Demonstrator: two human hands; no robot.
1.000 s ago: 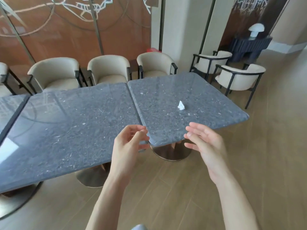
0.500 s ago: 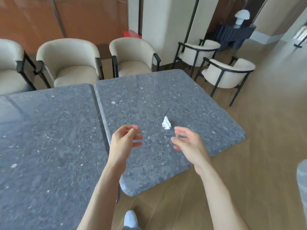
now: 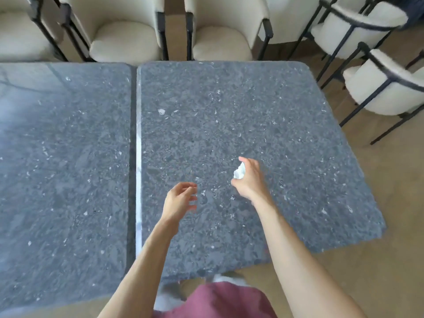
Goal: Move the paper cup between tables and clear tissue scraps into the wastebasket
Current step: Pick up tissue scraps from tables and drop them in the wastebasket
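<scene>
The left hand (image 3: 181, 200) hangs nearest the person, fingers loosely curled and holding nothing, seemingly spare. Just beyond it and to its right, the right hand (image 3: 249, 180) closes round the tissue scrap (image 3: 239, 171), apparently to lift it for the wastebasket, which is out of view. Beyond the grip the table (image 3: 229, 106) lies bare to its far edge and the chairs (image 3: 220, 28).

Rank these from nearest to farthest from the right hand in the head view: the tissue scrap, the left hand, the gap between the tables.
1. tissue scrap: at the right hand, between its fingers.
2. left hand: lower left, over the same table.
3. gap between the tables: far left.
</scene>
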